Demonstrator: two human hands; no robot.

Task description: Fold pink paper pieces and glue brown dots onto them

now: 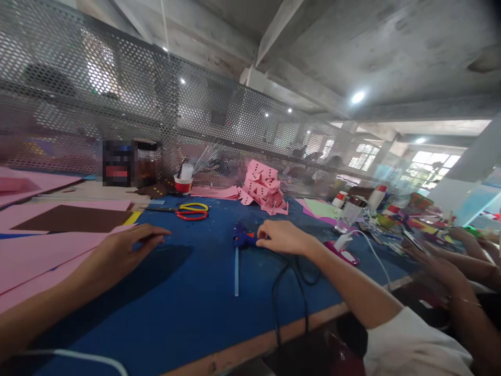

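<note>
My right hand (284, 236) is closed round the handle of a dark blue hot glue gun (243, 238). A clear glue stick (237, 271) sticks out of the gun toward me, and a black cord (287, 266) trails from it over the table's near edge. My left hand (131, 245) holds nothing that I can see; its fingers reach out over the blue tabletop (172, 303), beside pink sheets (55, 253). Ahead of it lie scissors (191, 211) with one yellow and one red handle. Beyond the glue gun stands a pile of pink paper pieces (264, 188) with black dots.
A brown sheet (74, 218) lies among the pink ones at left. A red-and-white paper cup (183, 183) stands by the perforated metal screen (219, 115). To the right are a glass jar (350, 215), a white cable (376, 250) and a co-worker's blurred hands (434, 263).
</note>
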